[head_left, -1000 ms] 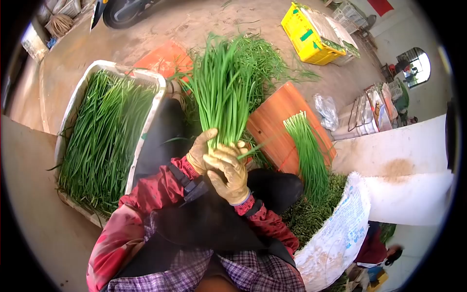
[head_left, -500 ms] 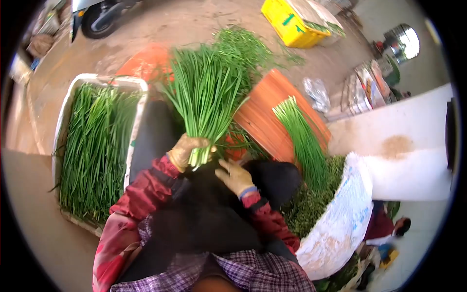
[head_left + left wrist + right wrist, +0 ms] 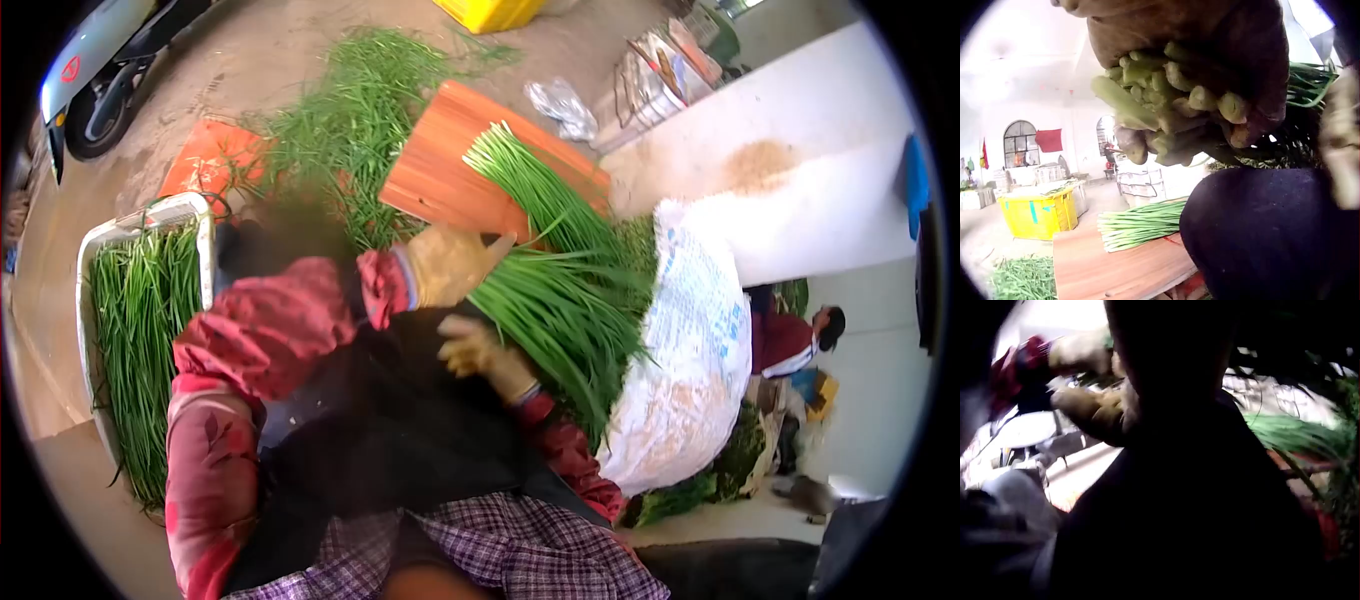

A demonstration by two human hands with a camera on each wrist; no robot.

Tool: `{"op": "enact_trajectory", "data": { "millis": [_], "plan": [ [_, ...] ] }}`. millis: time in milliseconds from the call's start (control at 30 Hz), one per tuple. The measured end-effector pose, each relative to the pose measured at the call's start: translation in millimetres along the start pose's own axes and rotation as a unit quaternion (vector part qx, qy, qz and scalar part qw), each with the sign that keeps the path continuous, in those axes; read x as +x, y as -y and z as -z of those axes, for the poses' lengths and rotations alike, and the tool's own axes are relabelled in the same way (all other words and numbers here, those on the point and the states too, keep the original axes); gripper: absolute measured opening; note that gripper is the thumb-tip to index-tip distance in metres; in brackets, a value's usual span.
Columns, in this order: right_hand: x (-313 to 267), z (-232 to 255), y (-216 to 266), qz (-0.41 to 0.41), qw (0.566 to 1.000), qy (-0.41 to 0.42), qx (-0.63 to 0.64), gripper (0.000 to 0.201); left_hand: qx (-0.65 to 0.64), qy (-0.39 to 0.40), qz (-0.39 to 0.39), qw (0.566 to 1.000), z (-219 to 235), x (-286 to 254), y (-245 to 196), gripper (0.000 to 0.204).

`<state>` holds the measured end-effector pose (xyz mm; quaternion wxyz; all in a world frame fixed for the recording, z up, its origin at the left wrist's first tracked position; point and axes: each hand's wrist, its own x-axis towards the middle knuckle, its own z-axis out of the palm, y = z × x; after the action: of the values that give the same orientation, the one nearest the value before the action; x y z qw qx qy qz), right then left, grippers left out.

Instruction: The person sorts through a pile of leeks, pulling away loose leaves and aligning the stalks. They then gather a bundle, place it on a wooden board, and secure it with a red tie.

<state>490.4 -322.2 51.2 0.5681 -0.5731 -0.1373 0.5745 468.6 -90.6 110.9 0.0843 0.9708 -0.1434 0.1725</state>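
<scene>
The gloved left hand (image 3: 445, 265) grips a bundle of long green leafy stalks (image 3: 560, 310), whose leaves fan to the right over the sack's edge. In the left wrist view, the left glove (image 3: 1191, 28) wraps round the pale cut ends (image 3: 1160, 94). Just below it, the gloved right hand (image 3: 485, 357) has loosely bent fingers and holds nothing. Part of that hand (image 3: 1342, 137) shows blurred at the left wrist view's right edge. Another bundle (image 3: 525, 175) lies on a reddish wooden board (image 3: 430, 165). The right wrist view is mostly dark.
A white crate (image 3: 208, 250) of green stalks stands at the left. Loose greens (image 3: 350, 110) lie on the floor beyond the knees. A white sack (image 3: 690, 370) is at the right, near a low white wall (image 3: 800, 160). Another person (image 3: 785, 335) is behind it.
The left hand has swung the bundle from upright in front to the right, its leaves now beside the sack. The right hand stays low and near. The head view has shifted.
</scene>
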Motion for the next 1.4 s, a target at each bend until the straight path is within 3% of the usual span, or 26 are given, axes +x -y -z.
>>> {"op": "enact_trajectory", "data": {
  "millis": [33,67,133,167,200,233,267,300,333,367,433,467,500,533,633,667,767,800,900,1000,1067,1100,1200,1300,1333,1400],
  "plan": [
    [-19.5,-23.9,7.8,-0.049,0.995,0.062,-0.059,0.043,0.055,0.027,-0.028,0.998,-5.0,11.8,-3.4,0.058],
    [-23.5,-33.7,1.1,0.054,0.982,0.077,-0.163,0.04,0.111,0.052,-0.057,0.991,-10.5,21.3,-8.0,0.055],
    [-31.9,-48.5,-10.7,0.249,0.892,0.099,-0.363,0.033,0.19,0.027,-0.11,0.975,-27.5,33.9,-19.6,0.052],
    [-44.8,-64.4,41.5,0.316,0.826,0.009,-0.468,0.024,0.228,0.014,-0.138,0.964,-33.8,37.2,-28.2,0.05],
    [-48.7,-65.9,74.7,0.397,0.823,-0.073,-0.399,0.025,0.231,-0.003,-0.095,0.968,-29.5,35.6,-44.0,0.045],
    [-52.1,-51.9,97.8,0.406,0.798,-0.128,-0.428,0.03,0.024,-0.011,-0.128,0.991,-52.9,37.2,-39.9,0.041],
    [-47.3,-39.4,112.0,0.46,0.764,-0.18,-0.416,0.036,-0.18,-0.016,-0.152,0.972,-93.1,39.0,-25.9,0.036],
    [-42.5,-27.0,126.1,0.508,0.723,-0.235,-0.405,0.042,-0.059,-0.02,-0.159,0.985,-65.2,37.1,-34.8,0.027],
    [-27.6,-6.0,128.5,0.499,0.721,-0.239,-0.418,0.047,0.063,-0.026,-0.166,0.984,-35.2,35.4,-44.4,0.02],
    [-10.0,17.2,124.6,0.489,0.712,-0.218,-0.454,0.053,0.184,0.058,-0.226,0.955,-0.4,34.3,-50.3,0.022],
    [7.1,49.0,79.7,0.279,0.866,-0.144,-0.389,0.061,0.131,0.259,-0.091,0.953,29.6,36.1,-63.6,0.028],
    [4.7,51.2,65.0,0.321,0.821,-0.151,-0.448,0.067,0.132,0.219,-0.089,0.963,18.8,27.7,-55.0,0.029],
    [0.0,51.9,52.1,0.356,0.867,-0.088,-0.339,0.077,0.133,0.177,-0.086,0.971,0.0,11.9,-36.6,0.03],
    [-13.9,46.1,50.3,0.325,0.864,-0.096,-0.373,0.086,0.131,0.137,-0.082,0.978,-11.9,2.9,-26.2,0.031],
    [-36.4,13.5,45.4,0.301,0.813,-0.153,-0.475,0.115,0.132,0.122,-0.14,0.974,2.1,7.2,-20.7,0.029],
    [-30.2,16.2,46.7,0.315,0.805,-0.156,-0.477,0.118,0.152,0.194,-0.082,0.966,-8.6,9.5,-18.8,0.029],
    [-14.7,12.3,42.6,0.189,0.842,-0.238,-0.446,0.113,0.023,0.19,-0.168,0.967,9.1,48.6,-11.7,0.027],
    [-6.8,16.9,45.6,0.166,0.846,-0.28,-0.421,0.103,0.037,0.193,-0.173,0.965,-4.5,60.1,-5.1,0.026],
    [32.4,65.2,40.8,0.21,0.861,-0.289,-0.363,0.092,0.032,0.138,-0.205,0.969,-28.6,94.1,27.1,0.032],
    [48.0,115.6,107.3,0.222,0.776,-0.306,-0.505,0.084,0.064,0.093,-0.172,0.979,-25.3,146.2,54.0,0.046],
    [58.6,148.9,160.6,0.241,0.709,-0.314,-0.584,0.085,0.131,0.022,-0.145,0.981,-36.6,180.5,74.6,0.07],
    [66.2,166.3,183.5,0.261,0.667,-0.309,-0.626,0.085,0.131,0.039,-0.132,0.982,-35.9,198.6,85.2,0.074],
    [98.0,201.3,240.1,0.125,0.618,-0.311,-0.711,0.078,0.1,0.063,-0.075,0.99,-17.5,237.5,123.3,0.088],
    [133.2,246.1,255.3,0.149,0.638,-0.302,-0.693,0.077,-0.016,0.005,0.043,0.999,-23.5,230.8,175.1,0.099],
    [141.8,245.9,264.1,0.08,0.646,-0.309,-0.693,0.077,-0.074,-0.035,0.095,0.992,-48.2,215.5,194.7,0.1],
    [165.8,266.5,260.7,0.07,0.656,-0.302,-0.688,0.078,-0.178,-0.093,0.172,0.964,-113.9,183.0,224.4,0.102]
  ]
}}
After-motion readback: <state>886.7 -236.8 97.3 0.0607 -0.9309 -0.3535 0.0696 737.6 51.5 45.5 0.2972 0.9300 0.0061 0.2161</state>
